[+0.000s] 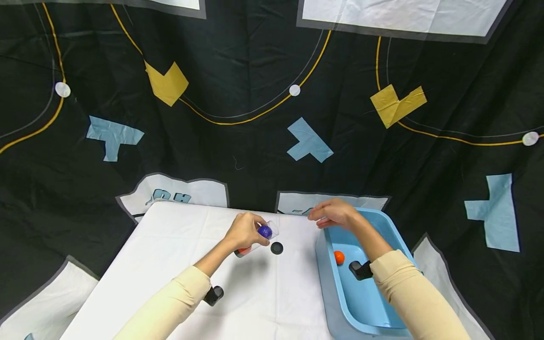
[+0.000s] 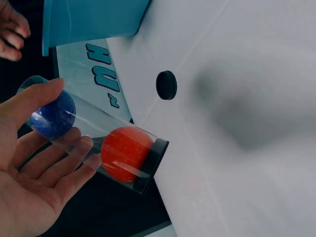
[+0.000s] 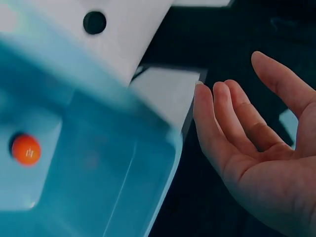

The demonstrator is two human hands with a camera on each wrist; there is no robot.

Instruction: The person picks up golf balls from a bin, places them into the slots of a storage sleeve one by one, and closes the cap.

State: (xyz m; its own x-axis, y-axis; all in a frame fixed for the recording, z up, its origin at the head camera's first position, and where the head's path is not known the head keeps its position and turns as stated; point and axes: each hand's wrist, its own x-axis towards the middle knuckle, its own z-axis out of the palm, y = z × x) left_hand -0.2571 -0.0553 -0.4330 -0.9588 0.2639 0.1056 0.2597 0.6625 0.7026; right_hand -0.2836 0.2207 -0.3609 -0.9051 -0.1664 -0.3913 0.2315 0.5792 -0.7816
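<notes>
My left hand (image 1: 248,230) grips a clear plastic tube (image 2: 91,111) tilted above the white table. Inside it, a blue ball (image 2: 55,116) sits near the uncapped end, by my thumb, and a red-orange ball (image 2: 127,153) rests against the black cap (image 2: 151,165) at the other end. A loose black lid (image 1: 276,248) lies on the table just under the tube. My right hand (image 1: 333,213) hovers over the far left corner of the blue bin (image 1: 321,264), fingers loosely bent, nothing in them. An orange ball (image 1: 339,257) lies on the bin's floor.
The white table (image 1: 178,264) carries the bin along its right side. Behind it hangs a black cloth (image 1: 238,156) with blue and yellow tape pieces. White printed sheets (image 1: 187,191) show at the table's back edge.
</notes>
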